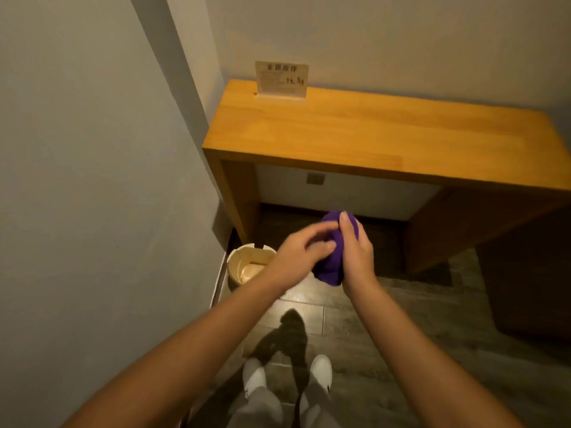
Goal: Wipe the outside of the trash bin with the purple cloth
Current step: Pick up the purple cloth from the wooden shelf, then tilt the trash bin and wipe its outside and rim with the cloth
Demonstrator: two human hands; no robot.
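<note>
A purple cloth (332, 267) is bunched between both my hands, held out in front of me above the floor. My right hand (355, 251) wraps it from the right side. My left hand (304, 250) presses on it from the left with the fingers curled onto the fabric. A small round cream trash bin (244, 264) stands on the floor in the corner, below and left of my hands, beside the desk leg. It is open at the top; my left wrist hides its right edge.
A wooden desk (370, 134) stands against the wall ahead, with a small card sign (281, 80) at its back left. A grey wall (92, 180) runs close along my left. Dark tiled floor (401, 319) lies underfoot, my white shoes (321, 369) at the bottom.
</note>
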